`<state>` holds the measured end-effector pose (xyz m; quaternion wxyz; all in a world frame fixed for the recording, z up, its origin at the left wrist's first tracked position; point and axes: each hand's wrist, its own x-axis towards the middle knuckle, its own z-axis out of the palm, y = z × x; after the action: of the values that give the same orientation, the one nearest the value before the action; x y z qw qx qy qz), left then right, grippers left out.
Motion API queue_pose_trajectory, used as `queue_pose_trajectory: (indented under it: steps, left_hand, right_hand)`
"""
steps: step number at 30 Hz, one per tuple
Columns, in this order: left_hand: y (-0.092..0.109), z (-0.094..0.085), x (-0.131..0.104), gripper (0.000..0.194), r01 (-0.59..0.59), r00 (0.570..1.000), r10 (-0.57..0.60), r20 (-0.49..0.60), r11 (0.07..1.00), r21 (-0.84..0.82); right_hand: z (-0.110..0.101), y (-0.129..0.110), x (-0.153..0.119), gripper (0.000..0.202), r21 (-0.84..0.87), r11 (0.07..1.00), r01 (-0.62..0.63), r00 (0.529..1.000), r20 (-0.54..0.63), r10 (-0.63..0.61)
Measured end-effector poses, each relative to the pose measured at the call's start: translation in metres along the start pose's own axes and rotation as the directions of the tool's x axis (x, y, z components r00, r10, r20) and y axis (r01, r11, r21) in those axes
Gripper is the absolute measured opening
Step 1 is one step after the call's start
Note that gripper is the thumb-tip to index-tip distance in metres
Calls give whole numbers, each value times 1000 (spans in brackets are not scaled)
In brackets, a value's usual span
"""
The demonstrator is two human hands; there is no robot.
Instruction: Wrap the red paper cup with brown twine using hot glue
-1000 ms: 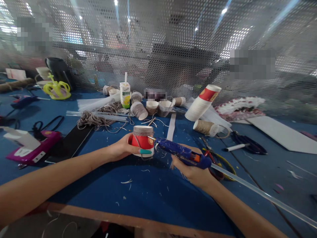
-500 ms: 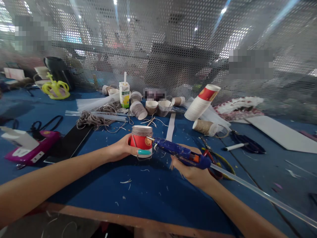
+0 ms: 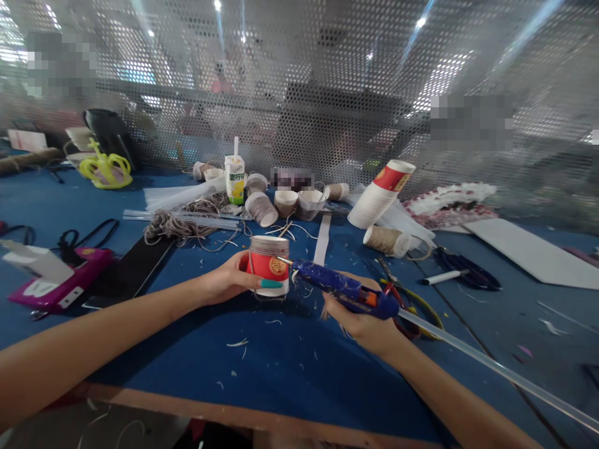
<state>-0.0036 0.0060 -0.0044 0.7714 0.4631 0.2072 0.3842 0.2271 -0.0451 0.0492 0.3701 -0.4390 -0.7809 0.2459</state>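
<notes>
My left hand (image 3: 234,274) is wrapped round a red and white paper cup (image 3: 266,268), thumb across its front. Grey-brown cord is wound about the upper part of the cup, just under the white rim, and a strand hangs down its left side. In my right hand (image 3: 365,324) is a blue glue gun (image 3: 346,288) with an orange trigger. Its metal tip points left at the cup's front, near the gold emblem; whether it touches I cannot tell. A long clear glue stick (image 3: 496,362) sticks out of the gun's back end.
Behind the cup lie a heap of grey cord (image 3: 171,227), a drink carton (image 3: 235,179) and several cord-wrapped cups (image 3: 262,209). A stack of paper cups (image 3: 377,199) leans at the back right. Scissors (image 3: 421,305) lie beyond my right hand. A purple device (image 3: 60,284) is at left.
The cup has turned slightly in my left hand, its emblem shifting a little left. The glue gun has barely moved.
</notes>
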Motion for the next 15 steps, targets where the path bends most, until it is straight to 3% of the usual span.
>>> queue_pose_trajectory:
  steps: [15]
  left_hand:
    - [1,1,-1,55,11,1000,-11,-2,1000,-7]
  right_hand:
    - [0,1,-1,24,-59,998,21,1000,7,-20]
